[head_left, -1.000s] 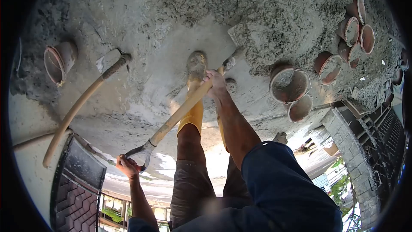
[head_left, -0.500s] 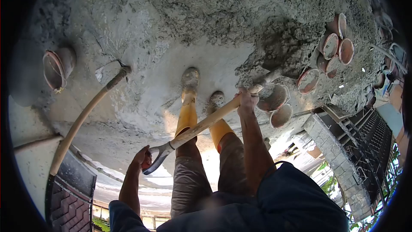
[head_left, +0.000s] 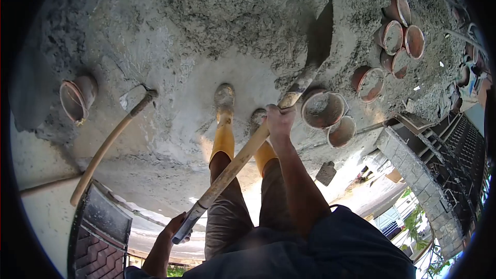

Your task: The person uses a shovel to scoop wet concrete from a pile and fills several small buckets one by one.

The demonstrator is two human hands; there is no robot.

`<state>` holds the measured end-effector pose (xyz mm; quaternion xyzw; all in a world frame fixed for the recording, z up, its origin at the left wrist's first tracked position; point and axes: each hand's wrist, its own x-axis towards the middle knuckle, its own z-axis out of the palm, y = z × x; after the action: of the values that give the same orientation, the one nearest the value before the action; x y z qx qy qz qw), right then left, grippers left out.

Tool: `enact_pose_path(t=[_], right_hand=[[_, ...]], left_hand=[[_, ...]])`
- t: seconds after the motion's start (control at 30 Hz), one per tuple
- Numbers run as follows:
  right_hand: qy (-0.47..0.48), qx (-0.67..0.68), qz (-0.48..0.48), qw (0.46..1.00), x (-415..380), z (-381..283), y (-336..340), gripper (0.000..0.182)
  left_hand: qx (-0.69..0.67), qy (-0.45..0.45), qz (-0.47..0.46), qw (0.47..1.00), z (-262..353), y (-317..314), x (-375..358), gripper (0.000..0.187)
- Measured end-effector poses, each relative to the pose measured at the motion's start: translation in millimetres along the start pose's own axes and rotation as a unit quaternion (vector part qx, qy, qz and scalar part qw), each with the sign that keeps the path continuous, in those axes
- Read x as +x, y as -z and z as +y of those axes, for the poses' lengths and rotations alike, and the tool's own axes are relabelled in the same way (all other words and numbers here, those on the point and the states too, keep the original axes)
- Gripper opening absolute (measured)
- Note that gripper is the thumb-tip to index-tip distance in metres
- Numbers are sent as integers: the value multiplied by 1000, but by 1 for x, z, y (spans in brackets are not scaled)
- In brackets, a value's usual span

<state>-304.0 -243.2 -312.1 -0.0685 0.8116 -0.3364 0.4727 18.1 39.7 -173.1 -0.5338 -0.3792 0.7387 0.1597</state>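
Note:
A long-handled shovel (head_left: 235,165) runs diagonally across my legs, its wooden shaft smeared with wet cement. My left hand (head_left: 177,228) is closed round the grip at its near end. Lower on the shaft, close to the metal socket, my right hand (head_left: 280,123) is wrapped round the wood. The dark shovel blade (head_left: 321,33) is turned on edge at the wet concrete mix (head_left: 232,15), with part of its face in shadow. Beside my right hand are two dirty buckets, a larger bucket (head_left: 324,109) and a smaller bucket (head_left: 342,132).
Several mortar-caked buckets (head_left: 392,37) cluster at the upper right. Another bucket (head_left: 75,98) lies tipped at the left, near a hoe (head_left: 111,144) with a long curved handle. My yellow boots (head_left: 223,137) stand on wet cement. A stone-block wall (head_left: 421,186) rises at the lower right.
The shovel has swung to a steeper angle, its blade now turned on edge and plainly visible farther out. My right hand has moved left and my left hand lower.

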Motion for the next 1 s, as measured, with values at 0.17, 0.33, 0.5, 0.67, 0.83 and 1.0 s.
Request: enact_pose_path(t=[0.17,0.33,0.5,0.67,0.83,1.0], right_hand=[[-14,6,-39,999,66,33,-15,15],[-43,48,-19,998,-4,45,47,8],[-214,192,-121,950,-53,28,76,10],[-301,218,-221,902,-106,-2,62,13],[-323,178,-324,871,-156,-6,36,15],[-286,150,-413,851,-205,-17,34,15]], left_hand=[[-123,-37,-114,985,33,-5,36,55],[-111,-211,18,971,-62,-4,38,50],[-102,-530,232,809,-152,-33,-54,33],[-107,-740,326,579,-230,-162,-183,35],[148,-776,257,557,-284,-195,-226,44],[442,-703,364,422,-262,-205,-267,20]])
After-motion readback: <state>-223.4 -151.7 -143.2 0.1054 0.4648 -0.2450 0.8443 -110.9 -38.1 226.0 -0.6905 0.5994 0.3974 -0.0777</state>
